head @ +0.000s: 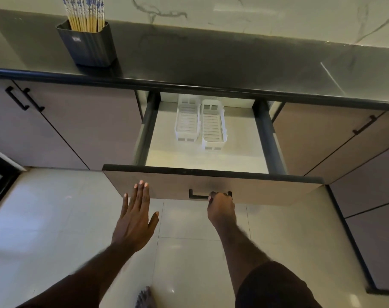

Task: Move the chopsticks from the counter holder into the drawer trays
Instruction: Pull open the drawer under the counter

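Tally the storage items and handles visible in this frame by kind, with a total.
White slatted trays in the drawer: 2
Dark chopstick holder on the counter: 1
Black drawer handle, gripped by the right hand: 1
Black cabinet door handles: 3
Total: 7

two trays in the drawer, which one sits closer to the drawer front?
The right-hand white slotted plastic tray. Its near end reaches further toward the brown drawer front than that of the left-hand white slotted tray, which sits further back beside it.
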The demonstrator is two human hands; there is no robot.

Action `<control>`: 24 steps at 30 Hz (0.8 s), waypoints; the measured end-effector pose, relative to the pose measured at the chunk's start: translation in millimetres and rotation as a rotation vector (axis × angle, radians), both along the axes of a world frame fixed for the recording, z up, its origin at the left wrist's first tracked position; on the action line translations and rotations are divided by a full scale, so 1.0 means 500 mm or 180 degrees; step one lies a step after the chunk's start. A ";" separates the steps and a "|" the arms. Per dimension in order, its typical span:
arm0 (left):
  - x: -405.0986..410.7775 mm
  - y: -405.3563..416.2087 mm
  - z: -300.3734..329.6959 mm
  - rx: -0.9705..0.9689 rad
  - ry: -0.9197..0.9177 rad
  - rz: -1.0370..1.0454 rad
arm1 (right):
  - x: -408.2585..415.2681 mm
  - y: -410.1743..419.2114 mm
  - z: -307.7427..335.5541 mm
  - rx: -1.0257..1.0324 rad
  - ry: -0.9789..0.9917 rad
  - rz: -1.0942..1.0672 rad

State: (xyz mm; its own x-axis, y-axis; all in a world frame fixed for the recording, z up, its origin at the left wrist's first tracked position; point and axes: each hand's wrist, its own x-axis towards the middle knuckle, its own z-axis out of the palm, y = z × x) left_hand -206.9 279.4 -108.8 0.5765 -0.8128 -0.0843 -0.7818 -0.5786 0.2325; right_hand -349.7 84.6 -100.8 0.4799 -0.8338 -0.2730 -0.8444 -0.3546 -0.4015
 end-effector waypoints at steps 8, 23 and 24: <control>-0.056 0.050 -0.002 0.0038 -0.0056 -0.0092 | -0.059 0.068 0.000 0.0094 -0.0020 -0.0031; -0.073 0.035 0.150 -0.0461 -0.0212 -0.0394 | -0.070 0.094 0.189 0.0014 -0.0477 0.0341; -0.066 0.027 0.174 -0.0545 -0.0203 -0.0401 | -0.054 0.092 0.221 0.0038 -0.0620 0.0300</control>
